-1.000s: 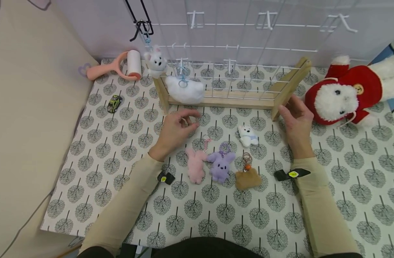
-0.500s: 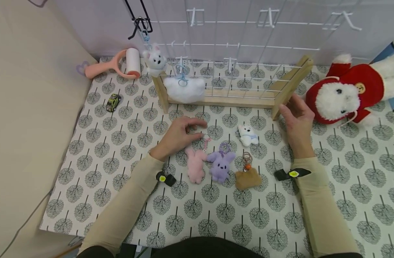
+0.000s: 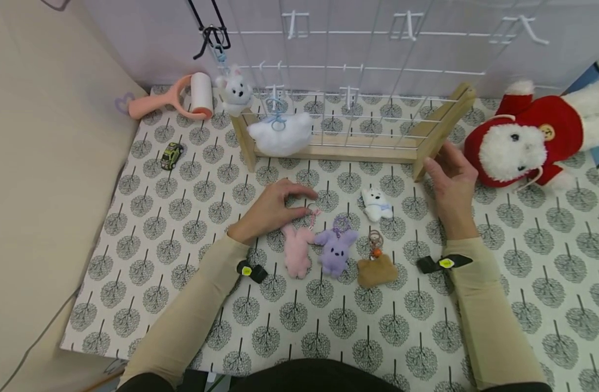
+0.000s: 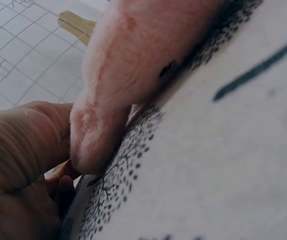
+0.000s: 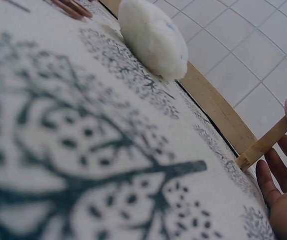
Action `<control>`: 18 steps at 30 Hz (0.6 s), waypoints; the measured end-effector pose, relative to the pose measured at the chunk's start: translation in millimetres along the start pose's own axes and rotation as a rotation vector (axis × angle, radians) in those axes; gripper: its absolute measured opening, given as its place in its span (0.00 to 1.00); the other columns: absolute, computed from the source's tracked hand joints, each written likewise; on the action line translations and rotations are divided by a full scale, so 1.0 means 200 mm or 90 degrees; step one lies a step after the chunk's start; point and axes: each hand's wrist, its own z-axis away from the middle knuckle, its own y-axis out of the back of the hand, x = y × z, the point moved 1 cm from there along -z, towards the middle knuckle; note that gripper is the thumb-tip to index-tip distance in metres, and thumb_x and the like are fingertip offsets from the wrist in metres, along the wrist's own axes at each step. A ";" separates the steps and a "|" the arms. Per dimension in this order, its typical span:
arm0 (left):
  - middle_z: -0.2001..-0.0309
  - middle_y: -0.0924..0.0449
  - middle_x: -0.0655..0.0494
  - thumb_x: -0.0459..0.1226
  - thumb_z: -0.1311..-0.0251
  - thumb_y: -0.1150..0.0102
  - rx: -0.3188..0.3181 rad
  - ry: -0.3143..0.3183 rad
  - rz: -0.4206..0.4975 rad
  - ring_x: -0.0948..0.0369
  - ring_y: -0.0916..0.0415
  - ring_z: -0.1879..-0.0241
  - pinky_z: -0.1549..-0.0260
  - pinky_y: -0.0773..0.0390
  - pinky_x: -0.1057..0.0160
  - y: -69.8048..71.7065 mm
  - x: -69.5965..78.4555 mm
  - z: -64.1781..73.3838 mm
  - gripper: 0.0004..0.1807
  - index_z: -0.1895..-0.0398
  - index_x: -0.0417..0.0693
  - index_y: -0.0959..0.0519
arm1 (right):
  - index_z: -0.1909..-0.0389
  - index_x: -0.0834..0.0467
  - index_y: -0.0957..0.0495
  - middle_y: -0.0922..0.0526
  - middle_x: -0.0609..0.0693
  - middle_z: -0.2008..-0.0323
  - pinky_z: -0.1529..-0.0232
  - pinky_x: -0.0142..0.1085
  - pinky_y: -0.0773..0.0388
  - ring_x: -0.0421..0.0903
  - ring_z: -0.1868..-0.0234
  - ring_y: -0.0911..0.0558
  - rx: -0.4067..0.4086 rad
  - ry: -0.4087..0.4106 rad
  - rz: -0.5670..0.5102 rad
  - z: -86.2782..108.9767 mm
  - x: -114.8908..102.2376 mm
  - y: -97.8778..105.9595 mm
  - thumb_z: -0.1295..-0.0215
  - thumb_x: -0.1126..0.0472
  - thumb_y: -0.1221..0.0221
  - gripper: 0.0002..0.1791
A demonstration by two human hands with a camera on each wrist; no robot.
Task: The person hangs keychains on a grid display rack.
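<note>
My left hand (image 3: 275, 207) hovers at the upper end of a pink plush bunny keychain (image 3: 297, 251), thumb and index finger apart, the thumb tip right at its metal ring (image 3: 311, 208). In the left wrist view, the bunny's fuzzy body (image 4: 138, 55) overlaps the fingers. My right hand (image 3: 453, 190) grips the wooden end post (image 3: 439, 133) of a wire rack; the right wrist view has its thumb on one side of the post (image 5: 266, 145) and the fingers on the other. Beside the pink bunny lie a purple bunny keychain (image 3: 336, 253) and a brown plush keychain (image 3: 378, 270).
A small white plush (image 3: 376, 205) lies before the rack. Two white plush keychains, a bear-like one (image 3: 236, 93) and a cloud-like one (image 3: 281, 135), hang at its left. A lint roller (image 3: 174, 100) and toy car (image 3: 172, 156) lie left, a red-clad plush (image 3: 520, 144) right.
My left hand has moved right, away from the rack's left end, to the pink bunny's ring. The right hand has stayed on the post.
</note>
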 end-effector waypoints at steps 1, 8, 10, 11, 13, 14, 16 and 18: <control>0.47 0.14 0.63 0.36 0.39 0.25 0.000 -0.001 0.000 0.60 0.24 0.47 0.41 0.27 0.53 0.00 0.00 0.00 0.18 0.45 0.55 0.12 | 0.34 0.58 0.18 0.15 0.52 0.41 0.37 0.34 0.26 0.47 0.39 0.19 0.000 0.000 0.000 0.00 0.00 0.00 0.32 0.72 0.34 0.26; 0.52 0.12 0.61 0.33 0.38 0.26 0.011 -0.008 -0.003 0.60 0.23 0.50 0.43 0.26 0.54 -0.02 -0.01 0.00 0.13 0.50 0.52 0.11 | 0.34 0.57 0.18 0.15 0.52 0.40 0.35 0.34 0.27 0.48 0.37 0.20 -0.002 -0.008 0.007 0.00 0.00 0.00 0.32 0.71 0.33 0.26; 0.54 0.12 0.62 0.33 0.38 0.27 0.014 -0.007 0.000 0.60 0.22 0.52 0.45 0.25 0.55 -0.02 -0.01 0.00 0.12 0.52 0.52 0.10 | 0.34 0.57 0.18 0.15 0.52 0.40 0.35 0.34 0.27 0.47 0.37 0.20 0.000 -0.011 0.006 0.00 0.00 0.00 0.32 0.71 0.33 0.26; 0.55 0.12 0.62 0.33 0.38 0.27 0.016 -0.006 0.004 0.60 0.22 0.53 0.46 0.25 0.55 -0.02 -0.01 0.00 0.11 0.52 0.52 0.10 | 0.34 0.57 0.18 0.15 0.52 0.40 0.35 0.34 0.27 0.47 0.37 0.20 0.000 -0.013 0.004 0.00 0.00 0.00 0.33 0.71 0.33 0.26; 0.56 0.12 0.63 0.33 0.38 0.27 0.019 -0.004 0.010 0.61 0.22 0.54 0.48 0.24 0.56 -0.02 -0.01 0.00 0.10 0.54 0.52 0.10 | 0.34 0.57 0.18 0.15 0.52 0.40 0.35 0.34 0.27 0.47 0.37 0.20 0.003 -0.017 -0.003 0.00 0.00 0.01 0.33 0.71 0.32 0.26; 0.57 0.12 0.63 0.33 0.38 0.26 0.021 -0.005 0.011 0.61 0.22 0.55 0.48 0.24 0.56 -0.02 -0.01 -0.01 0.10 0.54 0.52 0.10 | 0.34 0.57 0.18 0.15 0.51 0.40 0.35 0.34 0.27 0.47 0.37 0.20 0.003 -0.019 -0.005 -0.01 0.00 0.01 0.33 0.71 0.32 0.26; 0.57 0.12 0.63 0.32 0.38 0.26 0.023 -0.004 0.015 0.61 0.22 0.55 0.48 0.23 0.57 -0.02 -0.01 -0.01 0.10 0.55 0.52 0.10 | 0.34 0.57 0.18 0.15 0.51 0.40 0.34 0.34 0.27 0.47 0.37 0.21 0.003 -0.022 -0.003 -0.01 0.01 0.01 0.33 0.71 0.32 0.26; 0.57 0.12 0.63 0.32 0.38 0.27 0.023 -0.002 0.017 0.61 0.22 0.56 0.49 0.23 0.57 -0.02 -0.01 0.00 0.09 0.55 0.52 0.10 | 0.34 0.57 0.18 0.16 0.52 0.39 0.34 0.34 0.27 0.47 0.37 0.21 0.002 -0.026 -0.007 -0.01 0.01 0.01 0.33 0.71 0.32 0.26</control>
